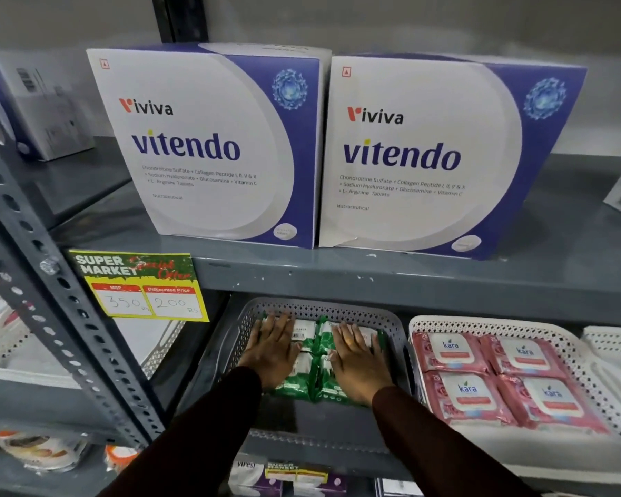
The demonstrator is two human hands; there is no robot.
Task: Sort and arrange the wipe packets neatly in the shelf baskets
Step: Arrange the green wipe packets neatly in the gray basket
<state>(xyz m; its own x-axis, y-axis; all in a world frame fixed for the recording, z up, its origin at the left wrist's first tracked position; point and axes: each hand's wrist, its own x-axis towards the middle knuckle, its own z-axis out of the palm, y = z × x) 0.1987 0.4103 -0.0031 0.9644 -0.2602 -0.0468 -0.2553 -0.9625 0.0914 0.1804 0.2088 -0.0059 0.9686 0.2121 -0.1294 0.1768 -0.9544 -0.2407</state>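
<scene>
In the head view, low in the middle of the frame, both hands lie flat on the green wipe packets [317, 340] inside the grey basket [391, 321]. The left hand [271, 347] covers the left pair and the right hand [359, 360] the right pair. The fingers of both are straight and spread, pressing down and gripping nothing. The green packets seem to sit two by two towards the back of the basket, edges touching, while the front of its floor is bare.

To the lower right, the white basket [481, 322] just beside the grey one holds four pink wipe packets [499, 382], laid face up in a tidy two by two block. That basket looks finished. A further white basket [610, 340] at the right edge is mostly cut off.

At the left edge, behind the shelf post [51, 299], another basket [0, 356] shows a packet or two, too little to judge. Above, two large white and blue boxes [208, 145] stand on the upper shelf, with a yellow price tag [140, 285] hanging below them.

My reading is that the sorting by colour is done here and the green block is getting its last squaring up; only the side baskets may remain
</scene>
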